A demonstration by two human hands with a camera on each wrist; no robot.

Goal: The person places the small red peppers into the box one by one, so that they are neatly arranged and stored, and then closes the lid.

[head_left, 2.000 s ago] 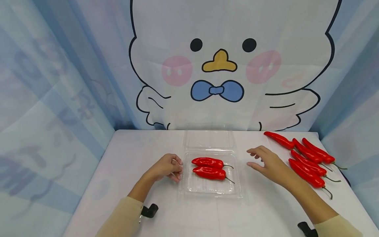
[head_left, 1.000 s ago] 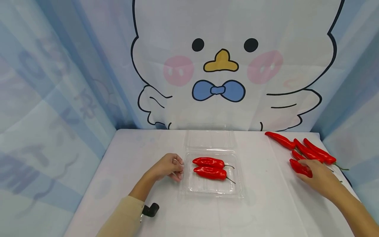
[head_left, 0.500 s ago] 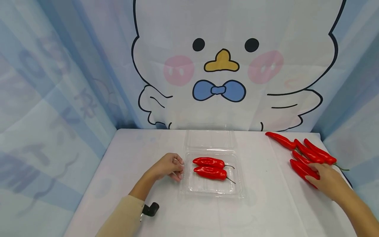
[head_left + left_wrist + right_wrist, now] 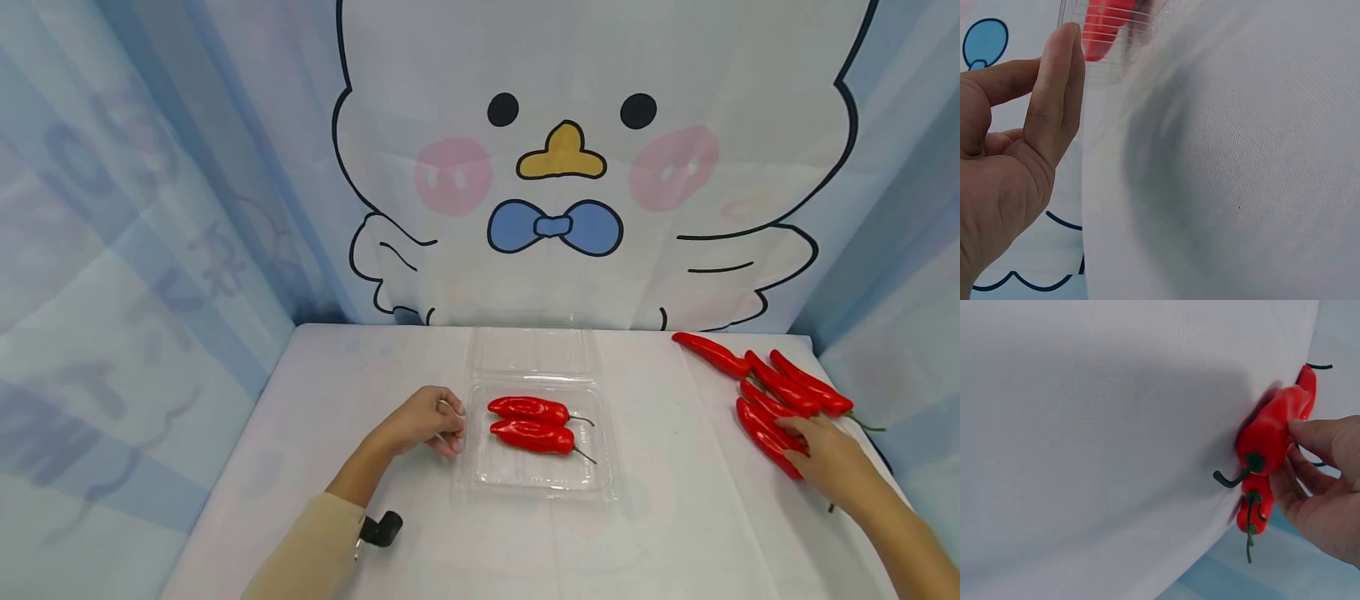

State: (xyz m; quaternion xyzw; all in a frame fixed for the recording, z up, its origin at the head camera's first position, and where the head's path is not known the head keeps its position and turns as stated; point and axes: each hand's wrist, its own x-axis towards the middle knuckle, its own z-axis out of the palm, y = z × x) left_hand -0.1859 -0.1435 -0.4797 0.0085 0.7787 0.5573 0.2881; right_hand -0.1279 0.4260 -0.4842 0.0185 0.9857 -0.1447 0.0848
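My left hand (image 4: pixel 425 421) rests at the left edge of a clear plastic clamshell box (image 4: pixel 536 483), its fingertips against the rim. In the left wrist view the fingers (image 4: pixel 1054 94) are fairly straight beside the box wall. Two red chili peppers (image 4: pixel 528 409) with green stems lie side by side in the box. At the right, my right hand (image 4: pixel 828 462) pinches the nearest red chili pepper (image 4: pixel 765 437) of a group. The right wrist view has the thumb on one side of this pepper (image 4: pixel 1269 431) and fingers on the other. Its stem points away from the hand.
Several more red chili peppers (image 4: pixel 708 354) lie close together at the table's back right. The box's clear lid (image 4: pixel 532 354) is folded back toward the cartoon curtain. A white cloth covers the table (image 4: pixel 675 542); curtains stand on both sides.
My right hand has moved from beside the box to the right-hand peppers, then slid along the nearest one toward its stem end. The left hand stays at the box edge.
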